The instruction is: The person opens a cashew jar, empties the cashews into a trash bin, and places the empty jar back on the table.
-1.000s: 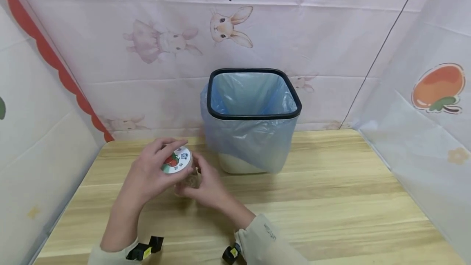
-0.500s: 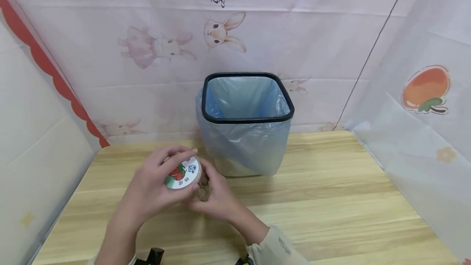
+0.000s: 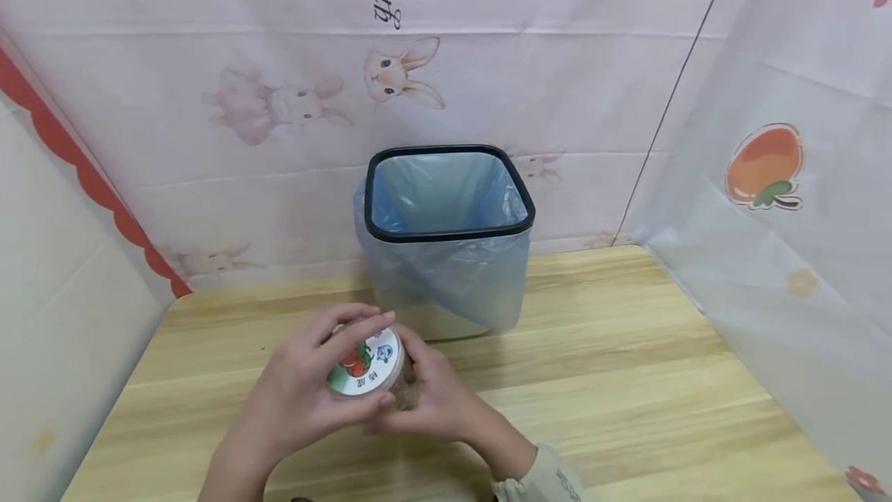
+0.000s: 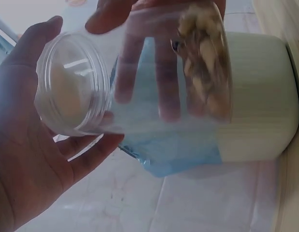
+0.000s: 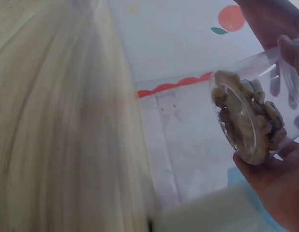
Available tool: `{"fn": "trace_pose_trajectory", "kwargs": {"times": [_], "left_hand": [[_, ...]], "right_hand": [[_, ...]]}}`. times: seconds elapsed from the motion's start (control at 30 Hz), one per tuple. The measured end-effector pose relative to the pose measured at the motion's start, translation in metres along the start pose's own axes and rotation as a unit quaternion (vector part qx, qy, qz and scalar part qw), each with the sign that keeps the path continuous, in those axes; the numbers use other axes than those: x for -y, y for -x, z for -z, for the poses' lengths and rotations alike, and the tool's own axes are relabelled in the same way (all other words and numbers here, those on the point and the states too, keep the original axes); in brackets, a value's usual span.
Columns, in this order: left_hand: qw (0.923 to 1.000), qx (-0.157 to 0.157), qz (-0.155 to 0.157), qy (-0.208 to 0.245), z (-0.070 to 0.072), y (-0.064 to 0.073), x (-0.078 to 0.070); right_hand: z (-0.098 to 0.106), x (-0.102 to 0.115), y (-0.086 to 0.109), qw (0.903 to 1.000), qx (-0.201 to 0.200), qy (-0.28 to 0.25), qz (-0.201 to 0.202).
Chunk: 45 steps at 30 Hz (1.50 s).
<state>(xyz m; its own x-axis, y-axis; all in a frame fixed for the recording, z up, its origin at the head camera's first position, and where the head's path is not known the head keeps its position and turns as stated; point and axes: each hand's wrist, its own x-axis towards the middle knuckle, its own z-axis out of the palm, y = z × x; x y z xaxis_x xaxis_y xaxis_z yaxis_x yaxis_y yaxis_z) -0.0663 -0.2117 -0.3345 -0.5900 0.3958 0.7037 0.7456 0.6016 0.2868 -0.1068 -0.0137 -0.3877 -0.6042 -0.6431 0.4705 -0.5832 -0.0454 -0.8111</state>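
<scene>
A clear plastic jar (image 4: 135, 116) with brownish lumpy pieces (image 5: 246, 116) at its bottom is held between both hands, apart from the table. Its round lid (image 3: 379, 370) has a white label with a red fruit picture. My left hand (image 3: 296, 390) grips the lid from above, thumb and fingers around its rim. Lower down, my right hand (image 3: 446, 397) holds the jar's body, its fingers showing through the clear wall in the left wrist view. Whether the lid is loosened I cannot tell.
Behind the hands stands a pale bin (image 3: 453, 320) with a black rim (image 3: 446, 236) and a bluish bag (image 3: 481, 277) folded over its sides. It rests on a wood-grain table (image 3: 627, 378). Printed cloth walls (image 3: 293, 45) close off the back and both sides.
Both hands and the jar have shifted right and lower in the head view, closer beneath the bin. The head view itself has turned, so the bin appears further left. Both grips look the same.
</scene>
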Motion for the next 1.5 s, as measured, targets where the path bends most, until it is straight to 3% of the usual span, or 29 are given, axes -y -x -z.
{"fn": "trace_pose_trajectory", "kwargs": {"times": [0.2,0.33,0.43,0.67,0.8,1.0,1.27,1.5], "left_hand": [[0.9982,0.007,-0.055,0.022,-0.007,-0.001,-0.009],[0.9951,0.002,-0.092,0.037,-0.016,-0.006,-0.016],[0.9936,0.008,-0.101,0.050,-0.023,-0.012,-0.019],[0.9925,0.015,-0.092,0.080,-0.037,-0.027,-0.024],[0.9913,-0.005,-0.098,0.088,-0.044,-0.033,-0.026],[0.9918,-0.023,-0.099,0.078,-0.046,-0.030,-0.030],[0.9896,-0.045,-0.114,0.075,-0.045,-0.036,-0.034],[0.9910,-0.050,-0.096,0.079,-0.045,-0.041,-0.036]], "right_hand": [[0.011,-0.023,0.014,0.9995,0.022,-0.024,-0.002],[0.023,-0.026,0.021,0.9968,0.051,-0.060,0.012],[0.033,-0.024,0.024,0.9954,0.071,-0.058,0.028],[0.055,-0.019,0.030,0.9946,0.079,-0.020,0.065],[0.061,-0.014,0.033,0.9952,0.076,-0.031,0.053],[0.060,-0.005,0.031,0.9944,0.086,-0.054,0.028],[0.059,0.004,0.028,0.9979,0.061,-0.024,0.004],[0.062,0.010,0.024,0.9987,0.047,-0.011,-0.014]]}}
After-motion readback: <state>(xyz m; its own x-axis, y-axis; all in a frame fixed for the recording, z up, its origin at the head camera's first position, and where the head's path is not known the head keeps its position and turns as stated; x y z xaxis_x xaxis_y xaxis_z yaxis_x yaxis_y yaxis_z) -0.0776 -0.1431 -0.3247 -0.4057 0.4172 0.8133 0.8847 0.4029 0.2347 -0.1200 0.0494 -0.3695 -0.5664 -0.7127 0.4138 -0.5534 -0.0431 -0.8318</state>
